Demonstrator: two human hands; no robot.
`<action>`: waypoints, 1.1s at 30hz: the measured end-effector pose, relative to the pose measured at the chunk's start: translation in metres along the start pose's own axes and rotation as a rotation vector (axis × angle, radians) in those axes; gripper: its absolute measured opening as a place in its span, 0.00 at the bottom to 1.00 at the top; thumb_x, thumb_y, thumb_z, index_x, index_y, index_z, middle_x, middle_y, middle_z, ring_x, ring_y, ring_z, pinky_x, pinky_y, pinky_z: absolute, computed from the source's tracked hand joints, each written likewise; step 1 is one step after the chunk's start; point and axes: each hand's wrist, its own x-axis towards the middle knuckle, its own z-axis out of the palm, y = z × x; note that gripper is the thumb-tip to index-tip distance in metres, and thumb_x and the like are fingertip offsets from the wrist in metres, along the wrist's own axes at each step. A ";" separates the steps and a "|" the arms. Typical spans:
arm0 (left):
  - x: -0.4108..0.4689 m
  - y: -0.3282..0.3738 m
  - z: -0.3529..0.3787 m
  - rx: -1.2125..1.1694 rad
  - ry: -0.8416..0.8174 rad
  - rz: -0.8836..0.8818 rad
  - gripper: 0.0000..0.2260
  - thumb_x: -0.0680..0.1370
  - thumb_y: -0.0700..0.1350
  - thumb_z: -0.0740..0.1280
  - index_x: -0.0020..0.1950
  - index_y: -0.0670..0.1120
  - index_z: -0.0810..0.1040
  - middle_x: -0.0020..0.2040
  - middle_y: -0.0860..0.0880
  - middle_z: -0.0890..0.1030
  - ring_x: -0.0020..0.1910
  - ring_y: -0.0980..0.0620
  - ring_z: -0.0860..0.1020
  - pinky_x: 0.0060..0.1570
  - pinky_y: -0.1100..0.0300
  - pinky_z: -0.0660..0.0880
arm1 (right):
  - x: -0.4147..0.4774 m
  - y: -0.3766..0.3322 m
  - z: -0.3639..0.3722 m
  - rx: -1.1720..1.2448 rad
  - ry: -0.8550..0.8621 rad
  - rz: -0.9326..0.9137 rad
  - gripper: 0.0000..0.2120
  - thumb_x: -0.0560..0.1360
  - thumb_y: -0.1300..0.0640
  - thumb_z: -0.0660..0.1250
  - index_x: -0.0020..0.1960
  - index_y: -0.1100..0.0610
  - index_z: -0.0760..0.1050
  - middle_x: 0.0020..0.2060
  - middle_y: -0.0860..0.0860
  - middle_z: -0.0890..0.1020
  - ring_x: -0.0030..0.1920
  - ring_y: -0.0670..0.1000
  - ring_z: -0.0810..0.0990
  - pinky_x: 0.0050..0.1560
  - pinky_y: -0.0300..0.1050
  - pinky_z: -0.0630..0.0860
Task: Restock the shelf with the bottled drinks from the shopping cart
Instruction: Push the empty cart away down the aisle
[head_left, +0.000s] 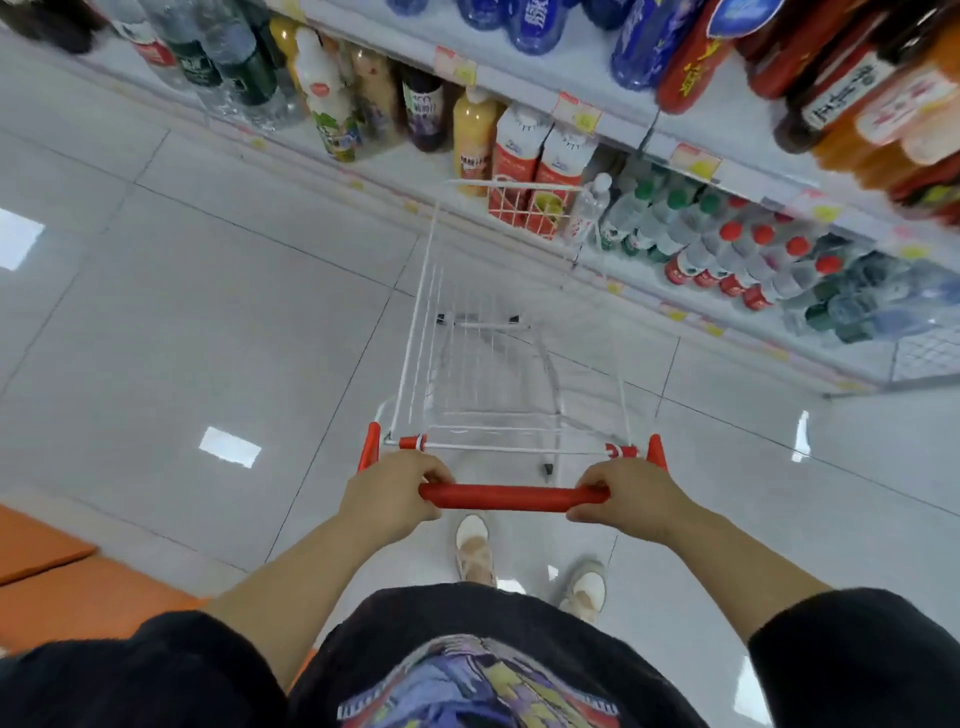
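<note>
The shopping cart (426, 312) is showing a white wire grid, and its handle (511, 496) is glowing plain red. Glossy pale grey tiles are covering the floor (208, 312), with an orange strip (47, 551) running along the lower left. At the bottom, a black shirt (483, 686) is carrying a purple, yellow and white print. Right of centre, clear bottles (649, 218) are wearing green caps, and their neighbours (727, 254) are wearing red caps and red labels. The cartons (519, 150) at upper centre are showing red and white.
</note>
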 end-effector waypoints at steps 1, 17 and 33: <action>0.002 0.005 0.001 0.027 -0.026 0.016 0.14 0.71 0.45 0.72 0.54 0.59 0.78 0.52 0.60 0.78 0.50 0.59 0.76 0.53 0.58 0.74 | -0.007 0.005 0.006 0.028 -0.011 0.031 0.16 0.70 0.41 0.69 0.51 0.50 0.79 0.43 0.45 0.80 0.43 0.46 0.77 0.45 0.39 0.71; 0.042 0.187 0.077 0.544 0.050 0.557 0.16 0.73 0.46 0.70 0.59 0.58 0.77 0.55 0.57 0.80 0.56 0.53 0.74 0.58 0.62 0.66 | -0.135 0.141 0.095 0.581 0.253 0.401 0.17 0.69 0.38 0.68 0.51 0.49 0.78 0.42 0.43 0.79 0.46 0.44 0.77 0.43 0.36 0.69; 0.051 0.417 0.253 0.675 -0.047 0.959 0.12 0.69 0.51 0.73 0.51 0.58 0.80 0.48 0.59 0.80 0.52 0.57 0.75 0.68 0.60 0.56 | -0.269 0.317 0.197 0.521 0.648 0.765 0.20 0.73 0.31 0.50 0.42 0.45 0.70 0.26 0.42 0.69 0.36 0.45 0.67 0.62 0.40 0.55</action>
